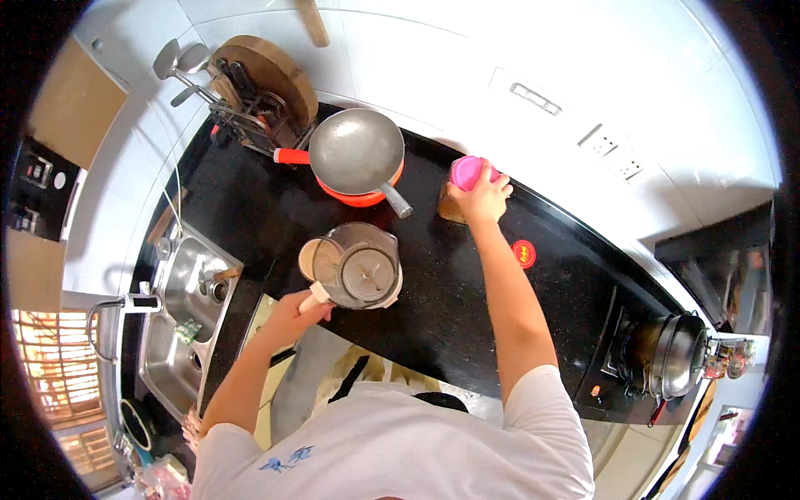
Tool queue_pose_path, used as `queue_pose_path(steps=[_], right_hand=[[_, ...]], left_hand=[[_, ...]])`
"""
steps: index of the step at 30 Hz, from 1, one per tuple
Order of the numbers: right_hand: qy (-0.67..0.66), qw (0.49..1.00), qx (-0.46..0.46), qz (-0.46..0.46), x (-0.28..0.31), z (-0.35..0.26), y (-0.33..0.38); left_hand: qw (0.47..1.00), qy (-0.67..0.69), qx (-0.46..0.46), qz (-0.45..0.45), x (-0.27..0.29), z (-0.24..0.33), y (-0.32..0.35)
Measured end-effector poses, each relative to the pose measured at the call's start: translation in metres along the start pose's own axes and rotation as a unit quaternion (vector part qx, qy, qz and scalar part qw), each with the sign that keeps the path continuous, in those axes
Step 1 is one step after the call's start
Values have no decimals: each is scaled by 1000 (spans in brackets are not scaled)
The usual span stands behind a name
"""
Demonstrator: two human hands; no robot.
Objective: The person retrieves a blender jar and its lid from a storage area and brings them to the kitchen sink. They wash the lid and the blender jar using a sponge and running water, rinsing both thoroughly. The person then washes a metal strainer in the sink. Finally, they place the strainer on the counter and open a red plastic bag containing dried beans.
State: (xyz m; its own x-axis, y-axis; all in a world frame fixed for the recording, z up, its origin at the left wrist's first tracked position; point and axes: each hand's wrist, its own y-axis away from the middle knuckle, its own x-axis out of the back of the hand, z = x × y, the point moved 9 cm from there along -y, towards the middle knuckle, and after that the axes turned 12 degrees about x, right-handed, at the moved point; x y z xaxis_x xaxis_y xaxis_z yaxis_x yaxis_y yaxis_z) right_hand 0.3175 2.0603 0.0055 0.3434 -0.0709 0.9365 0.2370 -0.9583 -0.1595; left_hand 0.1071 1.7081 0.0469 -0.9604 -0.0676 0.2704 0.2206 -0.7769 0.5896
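Observation:
My left hand (302, 318) is closed round the cream handle of a clear blender jug (385, 242), with its blade base showing through the open top. A beige round piece (315, 260) lies against the jug's left side. Farther off, near the wall, my right hand (481, 200) has its fingers curled round a pink round lid (467, 172). Directly below that lid stands a brownish jar (451, 205), partly covered by the hand; whether lid and jar are joined cannot be seen. A red round lid (523, 253) lies on the counter beside my right forearm.
On the black counter (442, 308), a grey wok (357, 150) rests on an orange-red pan. Behind it stand a utensil rack (250, 117) and a round wooden board (279, 71). A steel double sink (179, 333) is at left, a dark pot (667, 354) on the stove at right.

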Motion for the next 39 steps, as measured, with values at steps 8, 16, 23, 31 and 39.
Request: queue_pose_path(steps=[8, 16, 23, 31, 39], right_hand=[[-62, 998, 25, 2, -28, -71, -3], [-152, 967, 180, 97, -10, -32, 31], [-51, 968, -181, 167, -20, 160, 122], [-138, 985, -43, 93, -51, 95, 66], [-201, 976, -13, 86, -79, 32, 13]], left_hand=[[998, -41, -4, -39, -5, 6, -2], [994, -79, -13, -73, -10, 6, -7], [995, -84, -18, -49, -8, 1, -6], [997, -72, -14, -28, -5, -5, -6], [997, -75, -5, -22, -4, -5, -7]])
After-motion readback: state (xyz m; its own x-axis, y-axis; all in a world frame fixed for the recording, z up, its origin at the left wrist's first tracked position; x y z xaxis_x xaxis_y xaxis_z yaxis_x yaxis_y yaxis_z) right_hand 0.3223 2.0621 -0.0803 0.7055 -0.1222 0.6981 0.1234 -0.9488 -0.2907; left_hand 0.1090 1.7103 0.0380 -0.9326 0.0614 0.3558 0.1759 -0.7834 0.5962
